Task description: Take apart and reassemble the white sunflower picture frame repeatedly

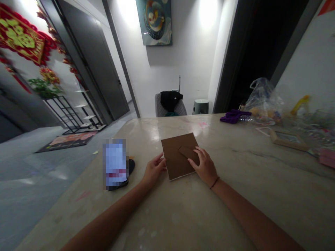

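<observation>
A picture frame (174, 157) is seen from its brown back, tilted a little, above the middle of the marble-look table. A narrow stand flap (186, 152) shows on that back board. My left hand (155, 170) grips the frame's left edge, thumb at the edge and fingers partly hidden underneath. On the right side, my right hand (205, 166) lies over the back board, its thumb and fingertips around the lower end of the flap. A dark red cord circles the right wrist. The front of the frame is hidden.
A phone (115, 164) with a blurred screen stands on a black holder at left. Along the right lie a purple cloth (234, 116), a clear plastic bag (263, 101), a wooden frame (288, 140) and a pink item (327, 158). A chair (159, 104) stands beyond the table (167, 216).
</observation>
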The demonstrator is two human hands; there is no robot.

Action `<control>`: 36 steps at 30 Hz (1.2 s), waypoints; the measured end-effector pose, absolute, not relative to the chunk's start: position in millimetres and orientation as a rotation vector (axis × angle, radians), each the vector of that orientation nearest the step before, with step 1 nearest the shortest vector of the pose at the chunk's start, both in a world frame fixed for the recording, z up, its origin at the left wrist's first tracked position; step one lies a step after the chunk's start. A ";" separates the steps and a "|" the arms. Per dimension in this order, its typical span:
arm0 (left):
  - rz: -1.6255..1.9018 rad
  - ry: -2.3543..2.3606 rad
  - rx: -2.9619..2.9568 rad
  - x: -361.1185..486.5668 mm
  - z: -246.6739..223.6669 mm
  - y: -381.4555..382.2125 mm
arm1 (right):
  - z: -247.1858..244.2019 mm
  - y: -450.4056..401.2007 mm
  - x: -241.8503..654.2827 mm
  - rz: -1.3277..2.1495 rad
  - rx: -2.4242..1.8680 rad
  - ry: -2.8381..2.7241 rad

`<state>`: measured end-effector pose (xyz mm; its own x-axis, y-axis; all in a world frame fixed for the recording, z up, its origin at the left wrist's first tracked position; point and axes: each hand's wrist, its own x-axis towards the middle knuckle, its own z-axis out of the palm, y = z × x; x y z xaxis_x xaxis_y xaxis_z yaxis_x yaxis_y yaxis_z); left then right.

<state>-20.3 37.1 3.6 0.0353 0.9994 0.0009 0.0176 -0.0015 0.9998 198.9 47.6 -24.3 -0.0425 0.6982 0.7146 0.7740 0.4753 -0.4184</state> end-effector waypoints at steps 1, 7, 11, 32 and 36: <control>1.163 1.176 1.238 -20.3 5.2 36.4 | -24.9 48.0 199.2 -0.089 -1.248 -1.770; 1.144 1.166 1.229 -19.2 8.3 35.9 | -25.3 48.7 200.1 -0.052 -1.221 -1.769; 1.172 1.167 1.165 -20.4 6.0 37.1 | -24.0 48.2 200.1 -0.040 -1.201 -1.762; 1.058 1.040 1.410 -20.5 -1.6 36.6 | -29.7 55.7 202.2 0.061 -1.361 -1.792; 1.128 0.982 1.320 -22.2 -6.9 40.6 | -28.3 53.2 201.1 0.049 -1.381 -1.794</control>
